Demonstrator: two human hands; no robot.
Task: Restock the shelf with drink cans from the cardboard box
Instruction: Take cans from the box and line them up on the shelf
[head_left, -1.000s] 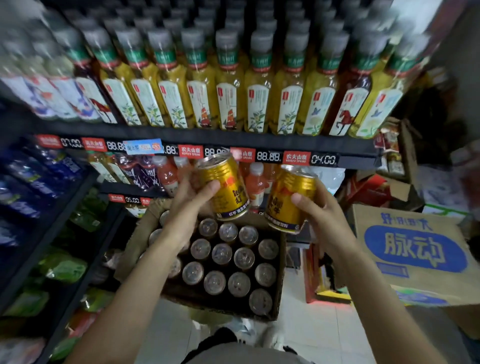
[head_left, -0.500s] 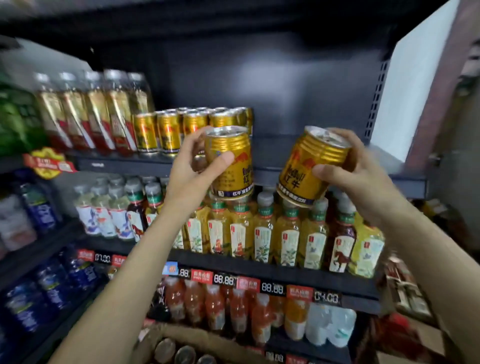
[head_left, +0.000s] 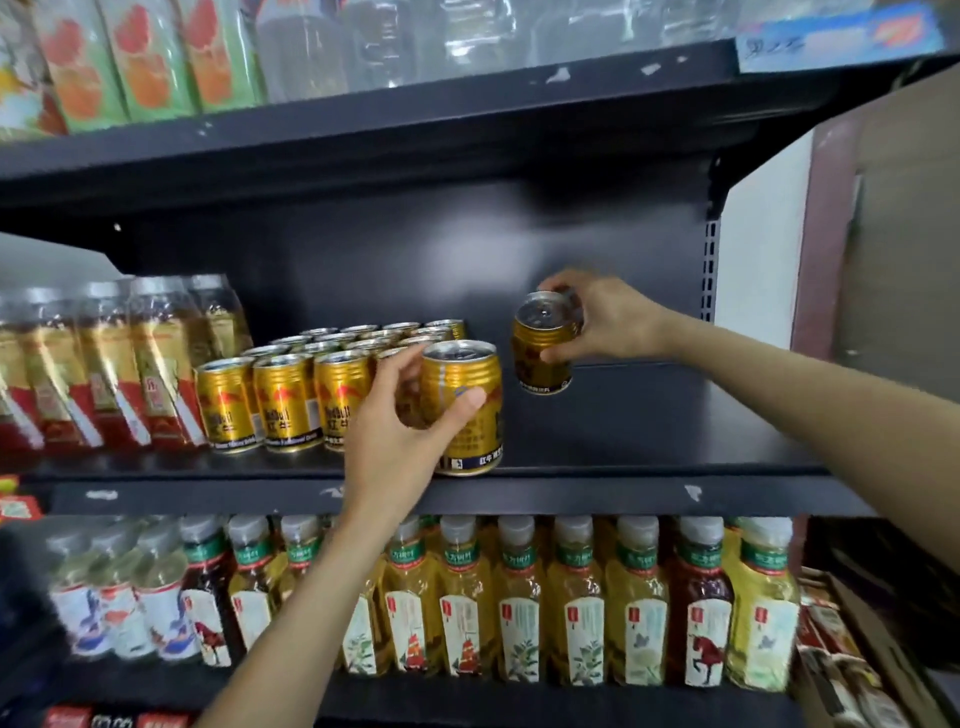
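Gold ribbed metal drink can w/ red logo (head_left: 465, 410) sits at the front edge of the dark metal shelf (head_left: 649, 431), upright, just right of the block of matching gold cans (head_left: 291, 395). Left hand (head_left: 400, 441) grips it from the left side: thumb across the can's front, fingers curled round the far side, so the can lies to the right of the palm. Second gold can (head_left: 543, 345) is further back & to the right, tilted slightly, apart from the first; can't tell if its base touches the shelf. Right hand (head_left: 602, 325) holds it from the right, fingers over the top rim, thumb low on the side. Left of the can block: plastic bottles w/ gold-red labels (head_left: 119, 364). Shelf below: row of yellow tea bottles w/ grey caps (head_left: 519, 603). Shelf above: green-orange packs (head_left: 130, 57), blurred.
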